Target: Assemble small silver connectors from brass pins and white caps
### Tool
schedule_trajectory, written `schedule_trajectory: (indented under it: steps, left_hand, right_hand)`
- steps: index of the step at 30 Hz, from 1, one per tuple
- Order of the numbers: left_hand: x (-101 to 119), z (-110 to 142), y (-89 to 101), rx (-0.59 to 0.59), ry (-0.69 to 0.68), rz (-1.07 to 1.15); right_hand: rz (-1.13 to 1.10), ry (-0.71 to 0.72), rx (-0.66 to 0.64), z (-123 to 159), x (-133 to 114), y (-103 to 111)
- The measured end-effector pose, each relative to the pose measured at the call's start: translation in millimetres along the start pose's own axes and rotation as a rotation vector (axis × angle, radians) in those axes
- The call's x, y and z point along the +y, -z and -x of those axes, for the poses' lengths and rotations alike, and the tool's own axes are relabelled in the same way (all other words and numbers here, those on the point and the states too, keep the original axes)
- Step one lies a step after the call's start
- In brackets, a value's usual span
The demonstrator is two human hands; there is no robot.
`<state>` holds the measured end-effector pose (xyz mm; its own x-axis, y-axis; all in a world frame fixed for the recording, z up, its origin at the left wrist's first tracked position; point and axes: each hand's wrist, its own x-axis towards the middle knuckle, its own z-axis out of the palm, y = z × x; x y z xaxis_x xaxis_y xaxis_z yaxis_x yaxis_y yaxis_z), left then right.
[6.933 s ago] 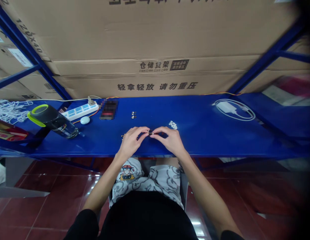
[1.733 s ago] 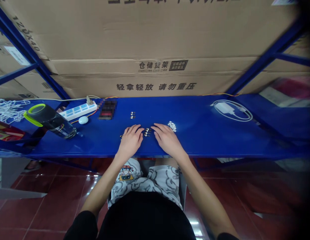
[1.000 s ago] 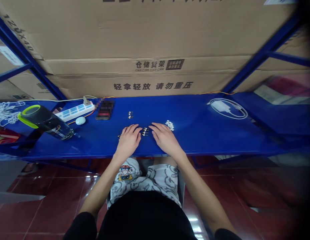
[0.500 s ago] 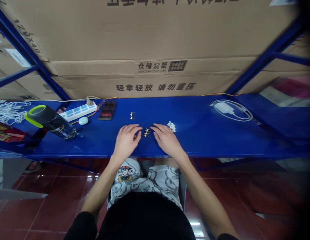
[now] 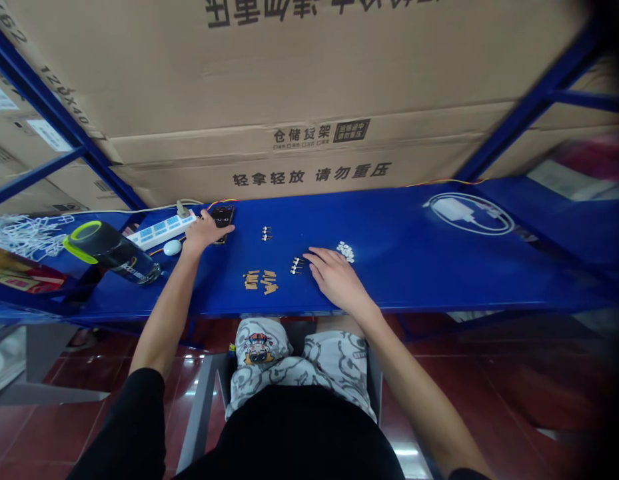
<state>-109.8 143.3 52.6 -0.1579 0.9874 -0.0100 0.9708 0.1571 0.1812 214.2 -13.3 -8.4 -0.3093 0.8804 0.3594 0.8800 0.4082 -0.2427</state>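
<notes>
Left hand [image 5: 206, 232]: fingers narrowly spread, touching black rectangular smartphone [image 5: 222, 215] at far edge of blue steel shelf [image 5: 404, 283]; grip unclear. Right hand [image 5: 336, 276]: resting flat, fingers wide, just beside small metal pins [image 5: 296, 265].

On the table [image 5: 399, 280], a phone [image 5: 222, 215] lies just right of a power strip [image 5: 162, 228], with a bottle [image 5: 112, 252] further left. Metal pins [image 5: 296, 265] sit between flat strips [image 5: 259, 281] and small pieces [image 5: 346, 251]; a charger [image 5: 454, 210] lies well right.
</notes>
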Motion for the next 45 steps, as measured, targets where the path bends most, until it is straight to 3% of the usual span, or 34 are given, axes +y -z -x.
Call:
schedule_trajectory:
  steps: [12, 27, 30, 33, 37, 45]
  left_hand:
    - [23.8, -41.1, -20.9, 0.111, 0.038, 0.051]
    - [29.8, -35.9, -19.9, 0.093, 0.001, 0.053]
    - [18.3, -41.4, -19.9, 0.104, 0.007, 0.111]
    - [-5.3, -51.9, -22.6, 0.088, 0.007, 0.317]
    - [-33.6, -61.7, -29.6, 0.012, -0.098, 0.54]
    - [-38.0, -67.7, -36.3, -0.048, -0.172, 0.594]
  right_hand:
    - [0.008, 0.008, 0.023, 0.2, 2.1, -2.5]
    - [0.004, -0.003, 0.005, -0.7, -0.4, -0.7]
    - [-0.006, -0.008, -0.003, -0.9, -0.7, 1.6]
    - [-0.058, -0.033, -0.025, 0.3, -3.3, 5.5]
    - [-0.135, -0.097, -0.08, 2.7, -16.2, 6.4]
    - [-0.133, 0.001, -0.205, -0.3, -44.1, -4.0]
